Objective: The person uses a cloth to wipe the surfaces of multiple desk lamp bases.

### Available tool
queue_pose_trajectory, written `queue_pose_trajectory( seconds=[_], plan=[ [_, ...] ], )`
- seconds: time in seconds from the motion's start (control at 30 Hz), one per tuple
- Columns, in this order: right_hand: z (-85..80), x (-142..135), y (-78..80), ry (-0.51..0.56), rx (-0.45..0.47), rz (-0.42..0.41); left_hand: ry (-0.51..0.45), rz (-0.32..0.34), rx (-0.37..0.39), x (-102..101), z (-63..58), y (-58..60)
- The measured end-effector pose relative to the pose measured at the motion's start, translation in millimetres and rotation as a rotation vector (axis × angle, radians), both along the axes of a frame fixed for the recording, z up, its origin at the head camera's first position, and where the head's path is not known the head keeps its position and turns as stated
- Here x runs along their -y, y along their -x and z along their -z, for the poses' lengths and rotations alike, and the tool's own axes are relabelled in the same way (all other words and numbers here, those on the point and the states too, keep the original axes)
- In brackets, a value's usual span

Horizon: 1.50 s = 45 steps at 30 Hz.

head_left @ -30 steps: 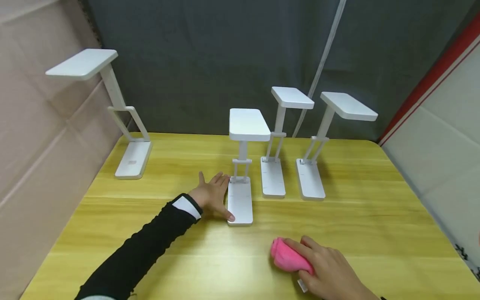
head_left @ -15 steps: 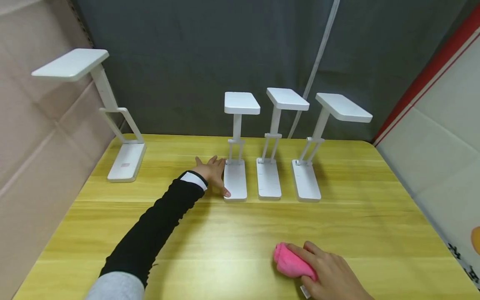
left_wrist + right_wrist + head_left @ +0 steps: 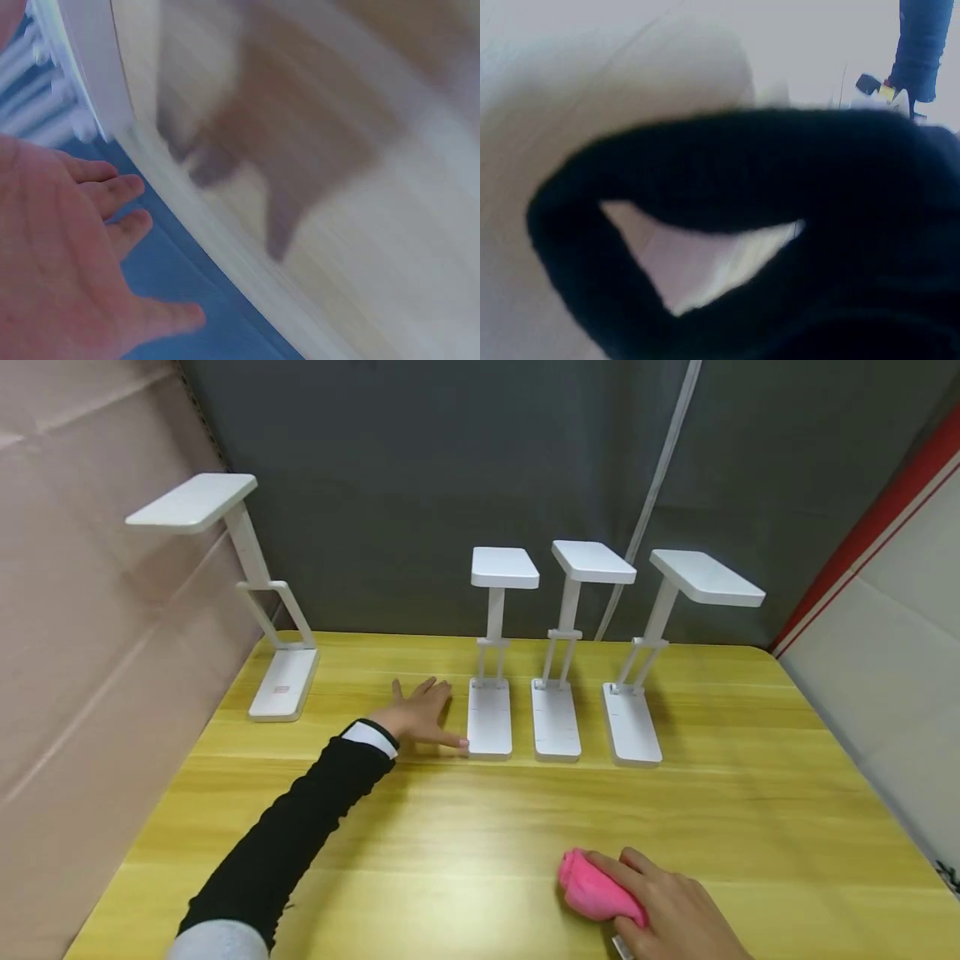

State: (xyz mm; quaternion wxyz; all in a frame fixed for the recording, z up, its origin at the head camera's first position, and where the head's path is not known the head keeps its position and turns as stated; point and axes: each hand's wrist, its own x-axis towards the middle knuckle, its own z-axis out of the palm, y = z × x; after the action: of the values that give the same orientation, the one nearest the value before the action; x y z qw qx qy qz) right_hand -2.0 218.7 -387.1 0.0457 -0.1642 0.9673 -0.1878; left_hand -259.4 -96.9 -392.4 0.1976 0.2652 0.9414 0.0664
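In the head view, three white folding stands, shaped like phone stands, are lined up right of the middle: a left stand (image 3: pixel 489 718), a middle stand (image 3: pixel 556 718) and a right stand (image 3: pixel 632 723). My left hand (image 3: pixel 422 717) lies beside the left stand's base with fingers spread. Its thumb tip meets or nearly meets the base edge. The left wrist view shows the same hand's palm (image 3: pixel 56 255) near blurred white stand parts. Close to the front, my right hand (image 3: pixel 678 910) grips a bunched pink cloth (image 3: pixel 600 887). A dark sleeve covers most of the right wrist view.
Another white stand (image 3: pixel 285 683) is at the table's far left, its top plate raised high. The wooden table (image 3: pixel 450 860) meets a dark curtain (image 3: pixel 420 485) behind, a pale draped wall (image 3: pixel 97 610) on the left and a white panel (image 3: pixel 885 652) on the right.
My left hand has pushed the left stand away from me, level with the other two. The hand has since moved slightly left from the base. My right hand keeps the pink cloth.
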Motion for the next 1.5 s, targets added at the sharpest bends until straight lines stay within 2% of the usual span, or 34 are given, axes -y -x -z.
queue_pose_trajectory(
  seconds=[0.07,0.17,0.27,0.33,0.43,0.53,0.63,0.7,0.87,1.07,1.23,1.5],
  plan=[
    [-0.3,-0.9,-0.4,-0.010,0.009,0.007,-0.067,-0.023,-0.010,23.7,-0.4,1.9],
    [-1.3,-1.4,-0.4,-0.018,0.026,0.015,-0.122,-0.072,-0.024,68.4,-7.6,8.1],
    [-1.9,-1.9,-0.7,-0.026,0.049,0.017,-0.132,-0.123,-0.038,115.3,-13.4,16.9],
    [-1.8,-2.4,-1.0,-0.026,0.064,0.014,-0.121,-0.166,-0.053,143.5,-12.8,22.8],
    [-1.3,-3.3,-1.7,-0.018,0.084,0.007,-0.095,-0.217,-0.075,179.2,-2.7,31.4],
    [-0.9,-4.8,-3.5,-0.011,0.089,-0.001,-0.085,-0.243,-0.080,203.9,13.5,35.3],
    [-0.3,-6.3,-6.5,-0.015,0.060,-0.015,-0.087,-0.265,-0.073,221.9,27.8,33.3],
    [0.5,-6.5,-7.9,-0.017,0.040,-0.020,-0.088,-0.298,-0.066,231.1,30.3,28.8],
    [2.2,-4.6,-8.5,-0.004,0.027,-0.018,-0.044,-0.361,-0.088,241.0,22.6,15.5],
    [3.3,-2.2,-6.4,0.030,0.058,-0.023,-0.010,-0.332,-0.167,229.9,15.2,-3.0],
    [4.7,-1.1,-5.1,0.042,0.058,-0.041,-0.003,-0.282,-0.298,211.6,17.2,-24.3],
    [5.9,2.5,-4.5,0.015,0.060,-0.019,0.011,-0.241,-0.389,164.7,10.8,-62.1]
  ],
)
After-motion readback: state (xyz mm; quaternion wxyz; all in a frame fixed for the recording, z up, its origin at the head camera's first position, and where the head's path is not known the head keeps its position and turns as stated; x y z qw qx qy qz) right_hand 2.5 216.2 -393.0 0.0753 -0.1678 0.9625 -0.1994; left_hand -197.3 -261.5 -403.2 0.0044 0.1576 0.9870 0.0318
